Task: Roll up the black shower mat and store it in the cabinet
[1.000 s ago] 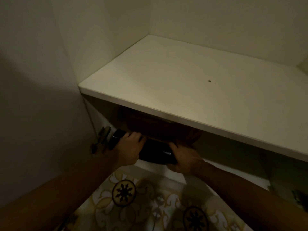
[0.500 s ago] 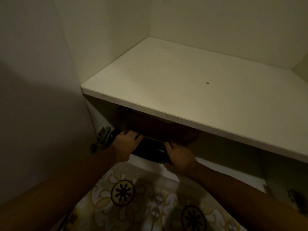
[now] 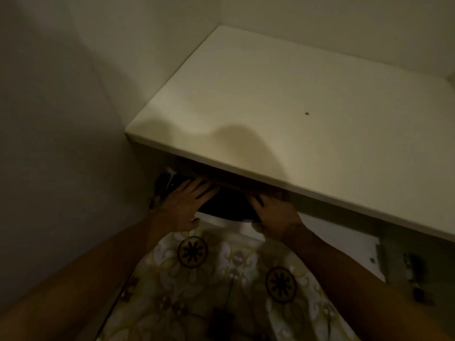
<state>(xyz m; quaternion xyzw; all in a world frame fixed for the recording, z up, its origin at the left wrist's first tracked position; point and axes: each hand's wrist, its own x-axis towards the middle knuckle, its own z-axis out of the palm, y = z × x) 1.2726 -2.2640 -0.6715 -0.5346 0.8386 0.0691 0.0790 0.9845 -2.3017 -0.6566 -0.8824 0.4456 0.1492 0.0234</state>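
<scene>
1. The rolled-up black shower mat [image 3: 227, 205] lies crosswise at the mouth of the cabinet's lower compartment, just under the cream-white cabinet shelf [image 3: 295, 114].
2. The left hand [image 3: 183, 207] rests on the roll's left end, fingers spread nearly flat over its top.
3. The right hand [image 3: 273, 214] clasps the right end, fingers curled over the roll and thumb beneath.
4. A floral-patterned tile floor [image 3: 209, 279] shows between both forearms.
</scene>
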